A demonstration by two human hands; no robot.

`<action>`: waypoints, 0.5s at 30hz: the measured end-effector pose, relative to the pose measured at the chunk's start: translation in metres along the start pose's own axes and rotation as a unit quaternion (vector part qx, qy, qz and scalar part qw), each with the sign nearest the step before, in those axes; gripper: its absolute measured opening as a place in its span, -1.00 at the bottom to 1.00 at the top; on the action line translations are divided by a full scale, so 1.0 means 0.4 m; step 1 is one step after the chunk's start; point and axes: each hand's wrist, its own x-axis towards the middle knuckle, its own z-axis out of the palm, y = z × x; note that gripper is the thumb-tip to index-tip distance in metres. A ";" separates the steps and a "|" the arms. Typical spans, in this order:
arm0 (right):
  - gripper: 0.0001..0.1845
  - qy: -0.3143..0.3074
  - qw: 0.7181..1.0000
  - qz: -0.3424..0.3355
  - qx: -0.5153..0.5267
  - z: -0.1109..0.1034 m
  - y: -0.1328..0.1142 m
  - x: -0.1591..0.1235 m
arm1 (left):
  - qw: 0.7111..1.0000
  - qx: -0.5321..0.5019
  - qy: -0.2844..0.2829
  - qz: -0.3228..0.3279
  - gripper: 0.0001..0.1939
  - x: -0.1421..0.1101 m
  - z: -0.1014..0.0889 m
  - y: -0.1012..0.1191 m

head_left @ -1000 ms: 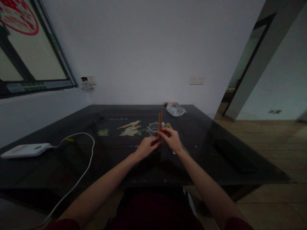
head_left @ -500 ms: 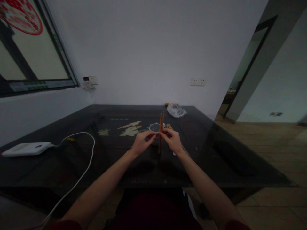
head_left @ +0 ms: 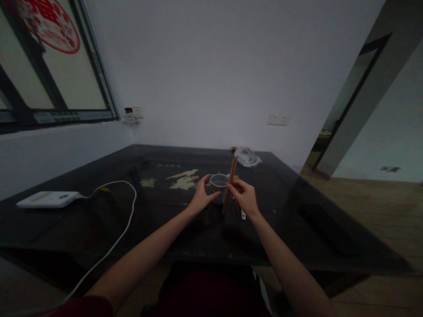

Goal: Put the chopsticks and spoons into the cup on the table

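My right hand (head_left: 243, 196) pinches a pair of wooden chopsticks (head_left: 230, 182), which stand nearly upright and lean a little to the right. Just left of them is a light-coloured cup (head_left: 218, 180) with an open top and what look like small holes low in its side. Around the cup's left side my left hand (head_left: 203, 193) is open, thumb in front and fingers apart at the rim; whether it touches the cup I cannot tell. A white handle end (head_left: 243, 215) shows below my right hand, beside more brown sticks partly hidden by it.
On the dark table (head_left: 158, 220) a crumpled clear plastic bag (head_left: 247, 157) lies at the back near the wall. At the left is a white device (head_left: 49, 200) with a white cable (head_left: 133, 207) running off the front edge. A dark flat object (head_left: 330, 231) lies on the right.
My left hand has let go of the chopsticks and moved to the cup's left side, opening. The chopsticks, in my right hand alone, now tilt more. The view has shifted slightly.
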 end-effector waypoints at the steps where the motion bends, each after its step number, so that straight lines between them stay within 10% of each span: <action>1: -0.70 0.002 1.000 0.006 0.007 -0.004 -0.004 0.001 | 1.000 -0.007 -0.007 -0.006 -0.18 -0.001 0.006 -0.010; 15: -0.69 0.036 0.987 0.026 0.154 -0.074 -0.085 0.054 | 0.996 -0.045 -0.058 -0.041 -0.19 0.000 0.039 -0.060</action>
